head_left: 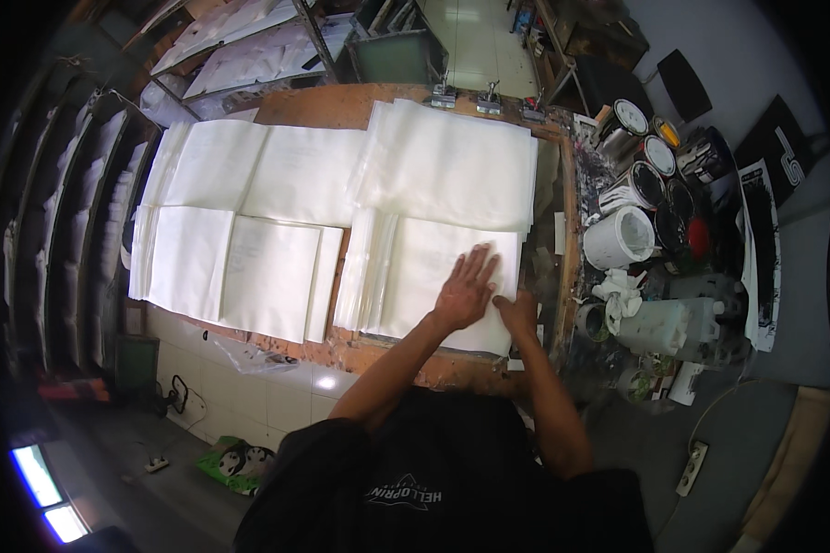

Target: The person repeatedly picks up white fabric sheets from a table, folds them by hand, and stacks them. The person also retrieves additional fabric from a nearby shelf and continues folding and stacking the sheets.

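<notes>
My left hand (468, 290) lies flat with its fingers stretched out on the near-right stack of thin white sheets (424, 267). At that stack's right edge is my right hand (518, 313), its thumb on top and its curled fingers partly hidden beyond the edge, closed on the sheets' border. The sheets' left side is fanned into overlapping layers. Just behind lies another white stack (456, 157), slightly skewed. To the left, more white stacks (304, 170) overlap in two rows, with faint marks on some. Whether the sheets are single or folded, I cannot tell.
The worn wooden table (387, 361) has metal clamps (489, 98) along its far edge. Paint cans, a white bucket (620, 236) and a translucent jerrycan (669, 327) crowd the right side. Racks of shelves (69, 221) stand left. A crumpled clear plastic bag (254, 355) hangs near the front edge.
</notes>
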